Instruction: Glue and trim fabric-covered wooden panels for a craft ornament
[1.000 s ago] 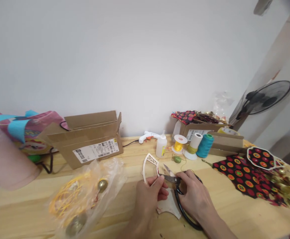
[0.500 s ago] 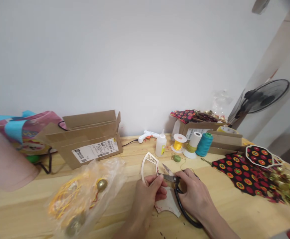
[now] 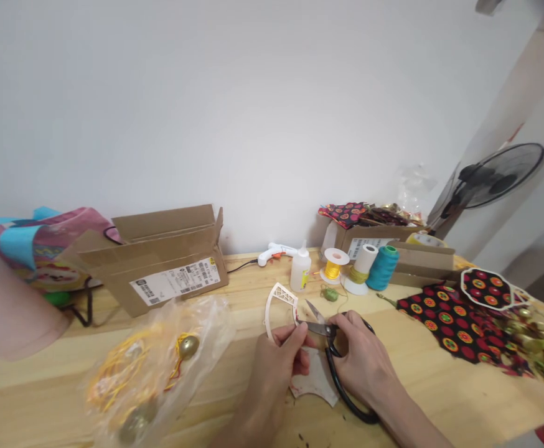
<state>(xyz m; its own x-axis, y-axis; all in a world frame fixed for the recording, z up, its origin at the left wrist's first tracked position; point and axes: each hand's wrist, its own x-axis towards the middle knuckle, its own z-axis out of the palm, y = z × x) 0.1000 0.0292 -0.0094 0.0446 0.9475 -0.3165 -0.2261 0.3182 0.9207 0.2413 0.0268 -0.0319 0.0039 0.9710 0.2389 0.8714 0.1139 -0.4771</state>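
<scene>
Low in the middle of the view, my left hand (image 3: 279, 364) pinches a curved, cream-coloured frame (image 3: 283, 294) with a lattice cut-out at its top end. My right hand (image 3: 363, 358) is wrapped around the black handles of a pair of scissors (image 3: 353, 407). The scissors' blades stand apart, one reaching to my left fingertips beside the frame's inner edge. Beneath both hands lies a pale piece with curved edges (image 3: 316, 382) on the table, partly covered by my fingers. My left fingers hide the frame's lower part.
Behind my hands stand a glue bottle (image 3: 300, 272), a yellow thread spool (image 3: 333, 267), an olive spool (image 3: 361, 270) and a teal cone (image 3: 384, 267). Patterned dark fabric (image 3: 454, 320) lies right. Left are a plastic bag (image 3: 197, 317) with bells and a cardboard box (image 3: 160, 267).
The scissors' blades look slightly wider apart than before. Both hands keep nearly the same place, and the whole view has shifted a little.
</scene>
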